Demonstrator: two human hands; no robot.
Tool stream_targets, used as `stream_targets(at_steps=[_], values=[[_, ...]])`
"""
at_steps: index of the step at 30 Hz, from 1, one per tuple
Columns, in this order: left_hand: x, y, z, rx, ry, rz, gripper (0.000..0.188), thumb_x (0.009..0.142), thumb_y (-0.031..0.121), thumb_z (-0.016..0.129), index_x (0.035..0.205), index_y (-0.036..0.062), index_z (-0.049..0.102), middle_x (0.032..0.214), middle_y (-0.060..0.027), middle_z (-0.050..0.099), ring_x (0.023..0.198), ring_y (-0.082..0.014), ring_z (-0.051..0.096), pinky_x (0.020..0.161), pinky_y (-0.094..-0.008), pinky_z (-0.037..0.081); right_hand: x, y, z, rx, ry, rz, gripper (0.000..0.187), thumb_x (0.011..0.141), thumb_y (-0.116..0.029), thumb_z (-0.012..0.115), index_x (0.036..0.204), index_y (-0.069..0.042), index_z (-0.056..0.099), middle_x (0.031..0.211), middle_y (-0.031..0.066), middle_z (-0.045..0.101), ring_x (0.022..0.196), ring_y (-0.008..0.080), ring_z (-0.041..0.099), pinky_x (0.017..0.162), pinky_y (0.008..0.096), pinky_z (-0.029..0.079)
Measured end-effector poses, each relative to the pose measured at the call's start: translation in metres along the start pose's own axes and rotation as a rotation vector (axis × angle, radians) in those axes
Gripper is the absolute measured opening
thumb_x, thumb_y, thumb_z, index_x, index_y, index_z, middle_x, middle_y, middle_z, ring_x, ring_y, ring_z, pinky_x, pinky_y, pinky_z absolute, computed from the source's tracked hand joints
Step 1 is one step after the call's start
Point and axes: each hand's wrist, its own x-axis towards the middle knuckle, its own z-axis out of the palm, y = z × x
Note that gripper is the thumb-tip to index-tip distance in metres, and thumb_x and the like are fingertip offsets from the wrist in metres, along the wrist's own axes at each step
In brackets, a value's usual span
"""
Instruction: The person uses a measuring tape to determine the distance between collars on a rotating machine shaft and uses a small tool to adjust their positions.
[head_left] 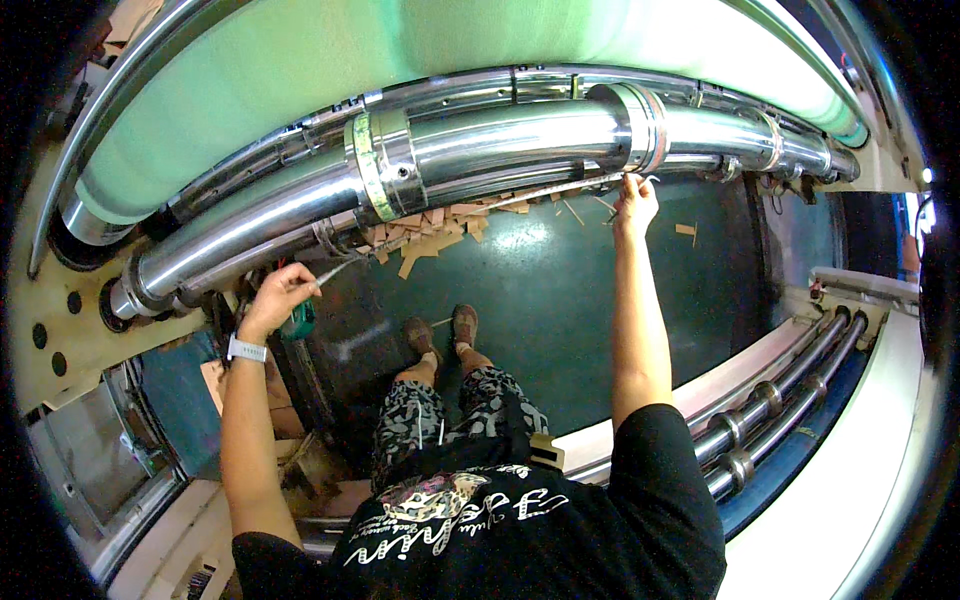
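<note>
A tape measure's pale blade (545,190) stretches between my two hands, just below a long shiny metal roller (515,140). My left hand (283,300) pinches the blade near its left part, with the green tape case (299,322) hanging beneath the fingers. At the other end, my right hand (636,205) has its fingers closed on the blade tip, right under a wide metal collar (640,128) with a reddish band. A second collar (388,165), wrapped with a yellow-green marked strip, sits on the roller between my hands, nearer the left.
Behind the roller curves a big green cylinder (450,35). Cardboard scraps (430,235) lie in a heap on the dark green floor (540,310) under the roller. Rods with metal collars (740,430) run along the machine at lower right. Cream side frames (60,300) stand at both ends.
</note>
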Motion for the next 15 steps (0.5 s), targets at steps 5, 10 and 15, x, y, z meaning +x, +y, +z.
stream_targets(at_steps=[5, 10, 15], values=[[0.025, -0.004, -0.011, 0.307, 0.02, 0.176, 0.016, 0.084, 0.014, 0.051, 0.077, -0.001, 0.052, 0.07, -0.0077, 0.056, 0.07, -0.0156, 0.054, 0.067, -0.0295, 0.044, 0.042, 0.027, -0.008, -0.225, 0.107, -0.243, 0.015, 0.077, -0.01, 0.062, 0.077, -0.008, 0.047, 0.059, -0.0007, 0.045, 0.046, 0.0086, 0.042, 0.037, 0.0229, 0.031], [0.044, -0.028, -0.023, 0.535, 0.223, 0.178, 0.017, 0.082, 0.019, 0.054, 0.084, 0.0023, 0.057, 0.083, -0.0174, 0.059, 0.08, -0.0361, 0.055, 0.069, -0.0411, 0.043, 0.019, 0.005, -0.003, -0.162, -0.019, 0.005, 0.024, 0.076, -0.014, 0.068, 0.077, -0.011, 0.044, 0.055, -0.0022, 0.043, 0.038, 0.0067, 0.035, 0.033, 0.0211, 0.025], [0.037, -0.022, -0.016, 0.714, 0.422, 0.167, 0.018, 0.082, 0.021, 0.05, 0.083, 0.0064, 0.06, 0.08, -0.0174, 0.06, 0.081, -0.0365, 0.056, 0.069, -0.0438, 0.045, -0.054, 0.051, -0.004, -0.219, 0.008, 0.188, 0.044, 0.078, -0.041, 0.063, 0.058, -0.009, 0.041, 0.049, 0.0011, 0.041, 0.036, 0.0118, 0.035, 0.034, 0.028, 0.028]])
